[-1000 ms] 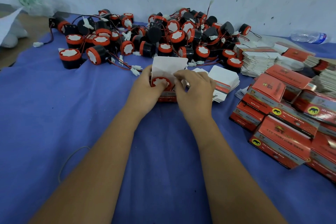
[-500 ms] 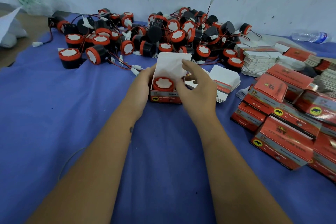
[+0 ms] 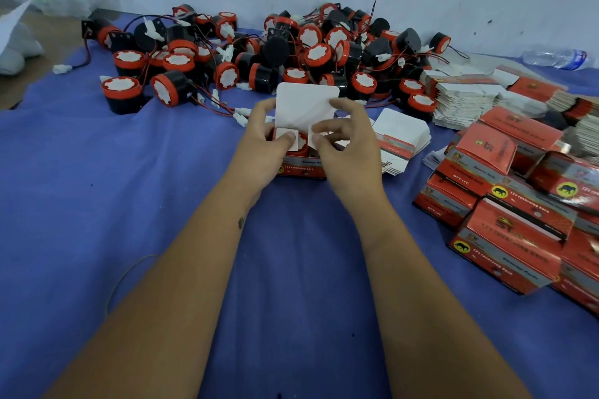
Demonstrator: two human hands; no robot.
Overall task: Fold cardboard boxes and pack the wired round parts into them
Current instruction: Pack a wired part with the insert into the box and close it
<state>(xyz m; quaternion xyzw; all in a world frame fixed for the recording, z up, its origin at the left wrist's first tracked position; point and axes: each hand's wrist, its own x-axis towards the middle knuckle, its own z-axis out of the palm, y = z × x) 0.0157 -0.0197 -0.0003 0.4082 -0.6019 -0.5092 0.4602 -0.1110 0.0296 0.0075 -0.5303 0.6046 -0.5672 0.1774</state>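
1. Centre frame: the box point(image 3: 303, 165) sits on the blue cloth point(image 3: 97, 191) with a round part point(image 3: 299, 139) inside and the lid flap point(image 3: 306, 104) upright.
2. The left hand point(image 3: 265, 152) presses one side flap point(image 3: 287, 136) inward; the right hand point(image 3: 346, 152) pinches the other.
3. Packed boxes point(image 3: 505, 204) are piled at right.
4. Plenty remains: loose parts point(image 3: 291, 52) crowd the upper middle, and flat cartons point(image 3: 463, 97) wait at upper right.

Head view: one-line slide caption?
Left hand and right hand fold the side flaps of an open red box over a round part, lid still up.
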